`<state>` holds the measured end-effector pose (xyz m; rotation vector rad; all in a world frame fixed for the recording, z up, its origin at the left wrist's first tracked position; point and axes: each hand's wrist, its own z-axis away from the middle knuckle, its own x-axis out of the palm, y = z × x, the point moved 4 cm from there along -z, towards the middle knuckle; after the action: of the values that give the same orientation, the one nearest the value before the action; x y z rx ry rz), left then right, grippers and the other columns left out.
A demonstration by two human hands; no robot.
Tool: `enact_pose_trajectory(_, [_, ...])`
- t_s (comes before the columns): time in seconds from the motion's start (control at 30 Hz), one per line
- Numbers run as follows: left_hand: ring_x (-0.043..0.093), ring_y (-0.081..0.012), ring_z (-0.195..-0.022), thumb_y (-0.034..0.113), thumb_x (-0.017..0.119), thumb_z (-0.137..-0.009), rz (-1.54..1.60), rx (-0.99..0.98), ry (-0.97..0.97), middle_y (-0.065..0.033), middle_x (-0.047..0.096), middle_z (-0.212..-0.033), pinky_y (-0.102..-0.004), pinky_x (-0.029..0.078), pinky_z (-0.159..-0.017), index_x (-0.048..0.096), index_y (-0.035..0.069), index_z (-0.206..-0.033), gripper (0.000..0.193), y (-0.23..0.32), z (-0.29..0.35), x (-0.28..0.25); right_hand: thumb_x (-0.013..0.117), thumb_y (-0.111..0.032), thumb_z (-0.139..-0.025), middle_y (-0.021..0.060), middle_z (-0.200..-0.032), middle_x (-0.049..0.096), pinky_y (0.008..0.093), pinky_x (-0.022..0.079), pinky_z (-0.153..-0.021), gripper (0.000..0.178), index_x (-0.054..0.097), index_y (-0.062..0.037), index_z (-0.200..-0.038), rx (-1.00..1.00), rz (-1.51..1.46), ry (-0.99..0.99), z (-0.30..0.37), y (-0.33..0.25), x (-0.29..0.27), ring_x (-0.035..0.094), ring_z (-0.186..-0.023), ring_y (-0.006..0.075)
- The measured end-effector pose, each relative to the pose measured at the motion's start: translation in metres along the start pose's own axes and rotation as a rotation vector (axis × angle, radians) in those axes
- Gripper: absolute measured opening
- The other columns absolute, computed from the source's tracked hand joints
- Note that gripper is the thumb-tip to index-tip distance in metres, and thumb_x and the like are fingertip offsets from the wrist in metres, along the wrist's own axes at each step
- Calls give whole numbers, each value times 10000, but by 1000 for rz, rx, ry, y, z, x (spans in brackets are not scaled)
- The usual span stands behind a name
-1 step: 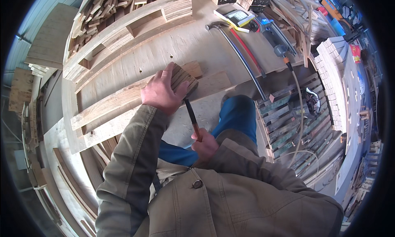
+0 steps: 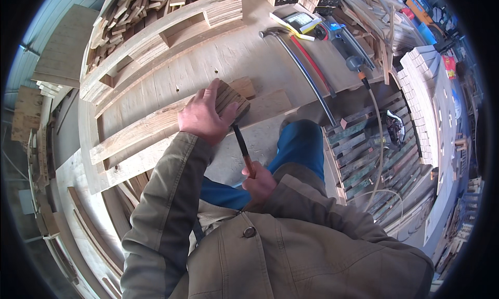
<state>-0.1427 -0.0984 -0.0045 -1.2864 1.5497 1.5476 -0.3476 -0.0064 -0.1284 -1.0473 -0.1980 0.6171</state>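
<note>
My left hand [image 2: 204, 113] grips a wooden block [image 2: 227, 97] that looks made of several thin layers, fingers over its far side and thumb on its near side. Under it, a long plank [image 2: 140, 126] lies across the workbench, beside a second plank [image 2: 145, 156] closer to me. My right hand [image 2: 261, 185] is closed round the orange-brown lower handle of a hammer [image 2: 240, 142], held in front of my body. The dark hammer head is against or just beside the block's right end; I cannot tell whether they touch.
A long-handled claw hammer [image 2: 296, 62], a red bar [image 2: 314, 66] and a grey tool with a hose [image 2: 355, 63] lie at the right of the bench [image 2: 208, 55]. A slotted wooden frame [image 2: 156, 52] stands far left, before piled offcuts [image 2: 135, 8]. A slatted pallet [image 2: 371, 143] is at right.
</note>
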Motion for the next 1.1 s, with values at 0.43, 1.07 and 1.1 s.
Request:
enact_pose_trajectory(0.43, [714, -406, -1144, 503, 717, -945, 33, 3, 1, -224, 698, -1297, -502, 572, -966, 523, 92, -1542, 751, -2, 1, 1, 689, -104, -815, 114, -850, 639, 390, 503, -742, 403, 628, -2, -1200, 6, 228, -56, -2, -16, -46, 648, -804, 237])
enact_pose_trajectory(1.07, [722, -412, -1111, 509, 728, -929, 23, -2, 13, -222, 703, -1273, -503, 578, -945, 526, 93, -1544, 770, -2, 1, 1, 682, -164, -830, 194, -855, 663, 464, 518, -742, 259, 608, -37, -1043, -32, 141, 16, 2, -10, -16, 676, -822, 379])
enact_pose_trajectory(1.1, [722, -411, -1111, 509, 728, -928, 22, -6, 12, -223, 704, -1271, -503, 579, -945, 526, 93, -1545, 770, -2, 1, 2, 680, -162, -832, 194, -859, 662, 467, 518, -741, 261, 606, -37, -1048, -45, 105, 14, 1, -8, -10, 677, -822, 379])
